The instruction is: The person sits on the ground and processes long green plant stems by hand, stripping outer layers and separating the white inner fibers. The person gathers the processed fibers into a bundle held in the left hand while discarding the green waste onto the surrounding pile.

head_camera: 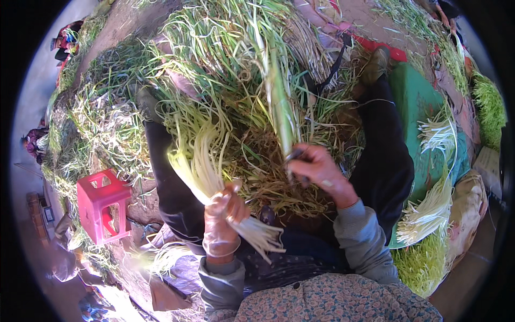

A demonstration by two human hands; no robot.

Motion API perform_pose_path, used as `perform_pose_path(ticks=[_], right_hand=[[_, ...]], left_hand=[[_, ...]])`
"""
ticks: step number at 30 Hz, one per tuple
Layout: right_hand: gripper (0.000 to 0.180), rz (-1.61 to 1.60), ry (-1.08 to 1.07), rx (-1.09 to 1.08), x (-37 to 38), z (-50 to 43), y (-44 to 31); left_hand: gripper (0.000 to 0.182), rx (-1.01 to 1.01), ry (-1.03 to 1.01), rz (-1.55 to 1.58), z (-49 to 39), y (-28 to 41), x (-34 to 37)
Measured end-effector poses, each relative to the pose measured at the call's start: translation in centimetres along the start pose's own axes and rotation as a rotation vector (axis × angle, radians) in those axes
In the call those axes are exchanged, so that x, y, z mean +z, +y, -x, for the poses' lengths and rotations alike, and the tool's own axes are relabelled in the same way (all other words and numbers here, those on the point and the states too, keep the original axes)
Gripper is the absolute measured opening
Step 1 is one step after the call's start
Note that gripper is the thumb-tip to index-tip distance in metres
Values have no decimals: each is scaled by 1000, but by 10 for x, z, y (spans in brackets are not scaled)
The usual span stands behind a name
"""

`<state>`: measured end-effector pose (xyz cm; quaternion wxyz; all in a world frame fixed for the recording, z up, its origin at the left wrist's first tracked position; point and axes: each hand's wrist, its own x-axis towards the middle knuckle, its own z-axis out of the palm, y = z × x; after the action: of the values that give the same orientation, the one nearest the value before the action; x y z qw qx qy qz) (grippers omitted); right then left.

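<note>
My left hand (pixel 227 207) grips a bunch of long, pale yellow-green stalks (pixel 197 165), which look like blanched garlic chives. Their white ends (pixel 259 237) stick out below my fist, and the leaves fan away up and to the left. In my right hand (pixel 320 169) is the lower end of a thicker green stalk (pixel 279 104) whose leaves reach up over the pile. Dark coverings wrap some fingertips of that hand, which is slightly blurred. Under both hands, between my legs, lies a heap of brown and green plant trimmings (pixel 261 173).
A large pile of leafy green stalks (pixel 209 44) spreads ahead. A pink plastic stool (pixel 102 207) stands at left. At right, a bundle of pale stalks (pixel 428 213) lies on green sheeting (pixel 414 120), near a light sack (pixel 468 213). People (pixel 66 40) sit at the far left.
</note>
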<state>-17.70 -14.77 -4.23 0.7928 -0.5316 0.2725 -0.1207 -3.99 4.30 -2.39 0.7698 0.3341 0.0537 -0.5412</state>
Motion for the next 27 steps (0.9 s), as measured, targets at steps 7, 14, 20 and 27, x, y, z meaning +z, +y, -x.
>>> perform_pose_path(ticks=[7, 14, 20, 27], right_hand=[[14, 198, -122, -166, 34, 3, 22], [10, -12, 112, 41, 28, 21, 37], [7, 198, 795, 7, -72, 23, 71], [14, 529, 440, -218, -7, -2, 17]], left_hand=[[30, -9, 158, -347, -40, -16, 28], [16, 53, 113, -191, -57, -12, 33], [14, 175, 128, -128, -44, 6, 20], [26, 56, 169, -222, -22, 3, -3]])
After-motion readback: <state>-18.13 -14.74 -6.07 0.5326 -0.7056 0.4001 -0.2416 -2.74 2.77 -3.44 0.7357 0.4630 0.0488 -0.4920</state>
